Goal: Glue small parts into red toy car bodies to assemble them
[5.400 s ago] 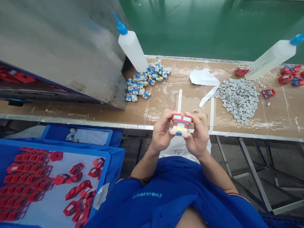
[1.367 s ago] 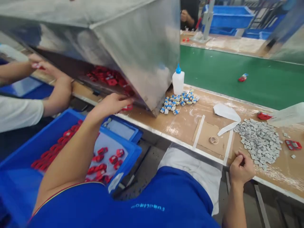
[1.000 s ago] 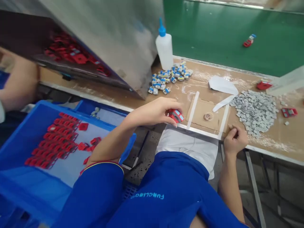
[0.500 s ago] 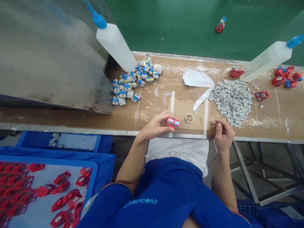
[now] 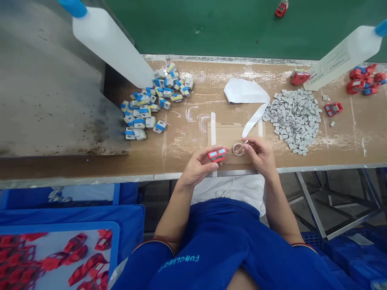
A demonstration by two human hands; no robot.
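While above a small round dish [image 5: 238,149], right hand [image 5: 260,155] pinching a stick [image 5: 244,146], left hand [image 5: 196,167] gripping a red shell [image 5: 217,154]

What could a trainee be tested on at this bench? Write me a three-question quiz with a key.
1. Multiple choice: what does the left hand hold? A) a red piece B) a squeeze bottle C) a sheet of white paper
2. True or false: the right hand touches the grey pieces.
3. Fill the gap: the cardboard sheet lies between the blue-and-white pieces and the ____ pieces.

Key: 1 A. 2 False: it holds a thin stick. 3 grey.
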